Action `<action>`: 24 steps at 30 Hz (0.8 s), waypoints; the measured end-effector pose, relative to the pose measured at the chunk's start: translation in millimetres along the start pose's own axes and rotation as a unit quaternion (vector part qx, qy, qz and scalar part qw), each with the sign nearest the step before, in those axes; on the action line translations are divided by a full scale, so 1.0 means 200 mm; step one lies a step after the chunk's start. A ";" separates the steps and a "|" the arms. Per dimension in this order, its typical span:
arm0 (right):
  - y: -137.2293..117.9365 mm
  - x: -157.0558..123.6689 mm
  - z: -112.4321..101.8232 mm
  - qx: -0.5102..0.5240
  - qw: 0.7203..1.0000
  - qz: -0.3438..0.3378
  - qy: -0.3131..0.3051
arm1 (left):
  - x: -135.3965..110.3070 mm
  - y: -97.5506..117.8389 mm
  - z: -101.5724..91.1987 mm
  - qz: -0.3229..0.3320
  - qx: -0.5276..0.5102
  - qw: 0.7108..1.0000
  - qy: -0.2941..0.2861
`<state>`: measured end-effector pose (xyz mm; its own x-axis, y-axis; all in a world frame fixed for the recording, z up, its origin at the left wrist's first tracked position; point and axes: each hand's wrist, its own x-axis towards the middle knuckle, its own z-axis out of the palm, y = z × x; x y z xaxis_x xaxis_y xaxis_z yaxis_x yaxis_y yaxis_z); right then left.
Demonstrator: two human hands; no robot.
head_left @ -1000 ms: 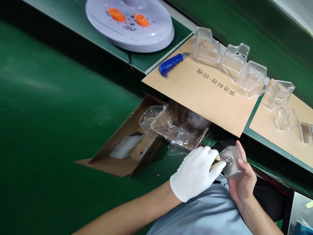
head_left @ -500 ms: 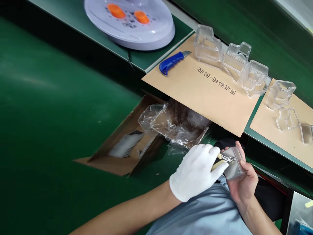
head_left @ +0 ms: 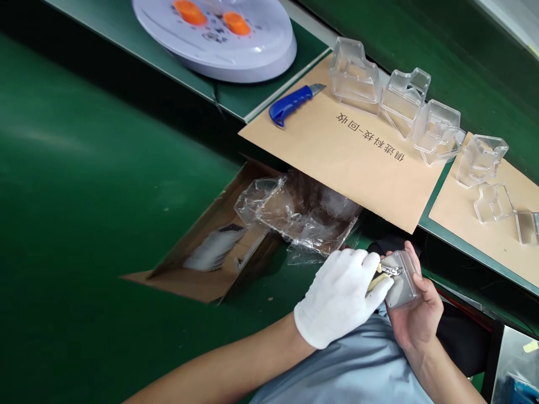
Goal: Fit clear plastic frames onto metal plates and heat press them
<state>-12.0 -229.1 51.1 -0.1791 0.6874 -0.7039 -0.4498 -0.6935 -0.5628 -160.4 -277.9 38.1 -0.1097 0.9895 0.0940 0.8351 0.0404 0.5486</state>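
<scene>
My left hand (head_left: 339, 297), in a white glove, is closed around the pale yellow handles of small nippers (head_left: 389, 270). The jaws rest at the face of a clear plastic box-shaped part (head_left: 402, 283). My bare right hand (head_left: 421, 317) holds this part from beneath, thumb on its near right edge and fingers behind it. The nippers' tip and the spot it touches are too small to make out. Both hands are low, in front of a light blue garment (head_left: 337, 370) and below the bench edge.
Several clear plastic parts (head_left: 438, 126) stand along the back of a cardboard sheet (head_left: 357, 157). A blue utility knife (head_left: 295, 104), blade out, lies on it. Left are a round white device (head_left: 219, 45) with orange knobs and, below, an open carton (head_left: 202, 286) beside crumpled clear plastic film (head_left: 290, 219).
The bench and its objects sit slightly further left and up in view. Both hands keep nearly the same pose on the nippers and the plastic part.
</scene>
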 end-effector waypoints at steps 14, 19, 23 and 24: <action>0.00 0.00 0.01 -0.022 1.000 -0.005 0.005 | 0.01 0.00 -0.02 0.009 0.016 1.000 0.005; 0.01 0.00 0.00 -0.017 1.000 -0.010 0.002 | 0.02 0.00 -0.02 0.037 0.035 0.999 0.006; 0.01 0.01 -0.01 -0.021 1.000 -0.014 0.004 | 0.02 0.00 -0.01 0.043 0.056 0.997 -0.004; 0.01 0.01 -0.01 -0.024 1.000 -0.015 0.005 | 0.02 0.00 -0.01 0.046 0.062 0.997 -0.005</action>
<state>-11.5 -230.6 47.4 -0.1571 0.7057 -0.6909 -0.4114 -0.6828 -0.6038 -161.9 -274.1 40.9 -0.0251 0.9911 0.1304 0.9013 -0.0340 0.4318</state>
